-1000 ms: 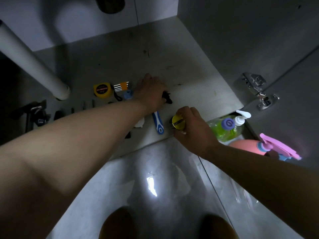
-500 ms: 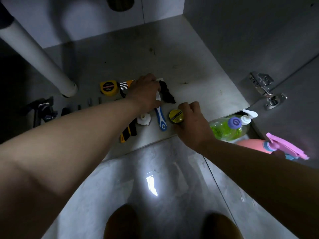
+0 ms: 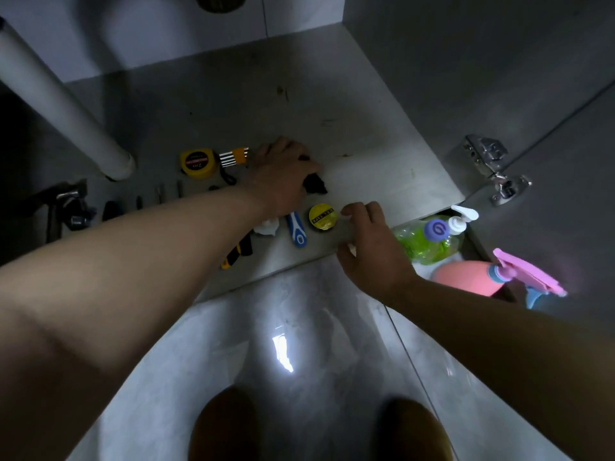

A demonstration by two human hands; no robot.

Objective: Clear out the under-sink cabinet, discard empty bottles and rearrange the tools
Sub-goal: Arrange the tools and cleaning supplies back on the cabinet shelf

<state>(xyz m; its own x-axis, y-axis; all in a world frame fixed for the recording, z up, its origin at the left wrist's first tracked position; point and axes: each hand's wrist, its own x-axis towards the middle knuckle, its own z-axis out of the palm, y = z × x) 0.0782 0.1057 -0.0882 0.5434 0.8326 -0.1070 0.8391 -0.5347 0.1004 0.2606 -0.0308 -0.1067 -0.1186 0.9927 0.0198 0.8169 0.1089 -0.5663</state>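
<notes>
**Desk:** What does the left hand hold?

**Photographer:** The left hand (image 3: 283, 174) lies palm down on the cabinet floor (image 3: 332, 94). Its fingers curl over a black object (image 3: 315, 186) that juts out beneath the fingertips. I cannot tell what the object is.

**Desk:** And the right?

**Photographer:** The right hand (image 3: 369, 247) rests at the floor's front edge, fingers loosely bent and holding nothing. Its fingertips sit just beside a yellow round tin (image 3: 322, 217) with a black label band.

**Desk:** What lies around them?

**Photographer:** Between the two hands are the tin and a blue-and-white handled tool (image 3: 297, 229), side by side. Under the left wrist sits a crumpled white scrap (image 3: 268, 226), and nearer the person, beneath the forearm, a yellow-and-black utility knife (image 3: 235, 253).

Just left of the left hand there is a striped orange-and-black tool (image 3: 233, 156), then a yellow tape measure (image 3: 196, 163) marked 2m. Well beyond those stands a white drain pipe (image 3: 66, 111).

Right of the right hand, below the cabinet floor's edge, are a green pump bottle (image 3: 422, 242) and a pink spray bottle (image 3: 469, 277) — both close to the forearm.
</notes>
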